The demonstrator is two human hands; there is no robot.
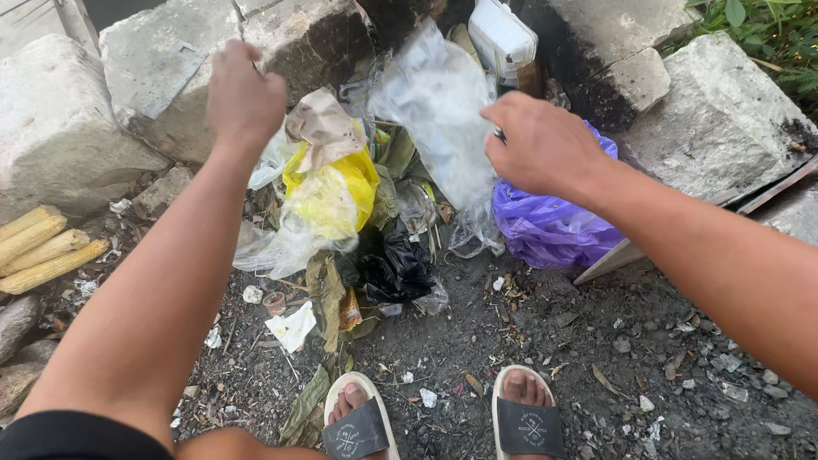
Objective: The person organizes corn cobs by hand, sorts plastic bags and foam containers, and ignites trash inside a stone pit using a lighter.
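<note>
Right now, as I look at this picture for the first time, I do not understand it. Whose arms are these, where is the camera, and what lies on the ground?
There is no machine here. The camera sits on a person's head and looks down, so both arms and the feet in sandals belong to that person.

The right hand grips a clear plastic bag and holds it up. The left hand is raised and closed, a little blurred; it seems to pinch something thin, but I cannot tell what.

Below the hands lies a heap of rubbish: a yellow bag, a purple bag, a black bag, a white container and dry leaves. Rough concrete blocks stand around the heap. At the far left lie some corn cobs. The ground is dark dirt with small stones.
</note>
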